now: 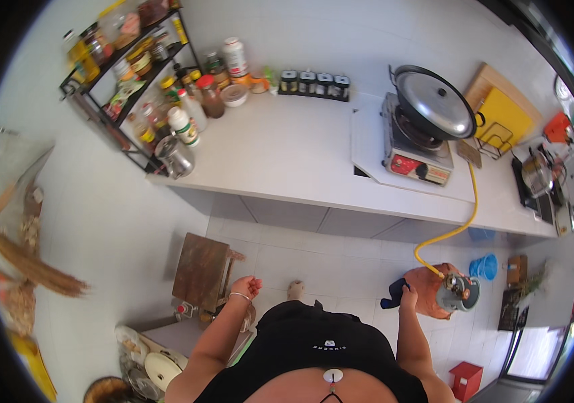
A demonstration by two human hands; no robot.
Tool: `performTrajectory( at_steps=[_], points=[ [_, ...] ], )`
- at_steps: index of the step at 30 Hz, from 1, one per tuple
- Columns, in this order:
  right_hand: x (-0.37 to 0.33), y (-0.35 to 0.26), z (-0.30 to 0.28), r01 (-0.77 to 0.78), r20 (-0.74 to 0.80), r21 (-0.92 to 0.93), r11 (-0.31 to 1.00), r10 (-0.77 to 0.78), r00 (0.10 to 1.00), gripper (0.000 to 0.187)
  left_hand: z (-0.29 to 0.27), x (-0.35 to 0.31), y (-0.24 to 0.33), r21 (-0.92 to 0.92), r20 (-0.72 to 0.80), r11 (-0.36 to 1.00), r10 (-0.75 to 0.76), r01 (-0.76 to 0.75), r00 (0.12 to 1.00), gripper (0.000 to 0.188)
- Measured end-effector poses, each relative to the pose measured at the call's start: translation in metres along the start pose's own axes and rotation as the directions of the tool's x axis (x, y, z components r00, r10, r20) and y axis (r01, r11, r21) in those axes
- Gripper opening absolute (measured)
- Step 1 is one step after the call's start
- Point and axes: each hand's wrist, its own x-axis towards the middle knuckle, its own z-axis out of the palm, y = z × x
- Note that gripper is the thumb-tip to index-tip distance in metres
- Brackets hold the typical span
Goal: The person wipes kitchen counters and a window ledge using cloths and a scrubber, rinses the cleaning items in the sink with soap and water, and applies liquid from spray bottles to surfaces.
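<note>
My right hand [408, 297] grips a dark blue cloth-like piece [394, 293]; its exact kind is not clear. Close beside it stands an orange gas cylinder [428, 299] with a grey collar around its valve. A yellow hose [452, 233] rises from that valve to the gas stove [418, 144] on the counter. On the stove sits a black wok [402, 72] covered by a silver lid [438, 101]. My left hand [248, 287] hangs loosely curled with nothing visible in it, near a brown wooden stool [199, 269].
The white counter [273, 151] runs across in front of me. A black rack [122, 74] with bottles and jars stands at its left end, and a seasoning box set [314, 86] is by the wall. A yellow cutting board [505, 117] leans at right. A blue basket [483, 266] stands beyond the cylinder.
</note>
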Motion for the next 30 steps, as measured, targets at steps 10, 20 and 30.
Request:
performTrajectory(
  at_steps=[10, 20, 30],
  points=[
    [-0.050, 0.126, -0.090, -0.408, -0.291, -0.003, 0.913, 0.389, 0.874, 0.028, 0.143, 0.012, 0.015, 0.386, 0.168, 0.921, -0.016, -0.050, 0.986, 0.015],
    [-0.092, 0.278, -0.152, -0.436, -0.012, 0.828, 0.354, 0.788, 0.616, 0.034, 0.268, -0.016, -0.095, 0.745, 0.303, 0.667, -0.319, -0.014, 0.898, 0.019],
    [0.016, 0.094, -0.062, -0.462, 0.292, 0.796, 0.392, 0.420, 0.859, 0.024, 0.315, -0.037, -0.109, 0.841, 0.406, 0.492, -0.303, -0.223, 0.862, 0.024]
  ],
)
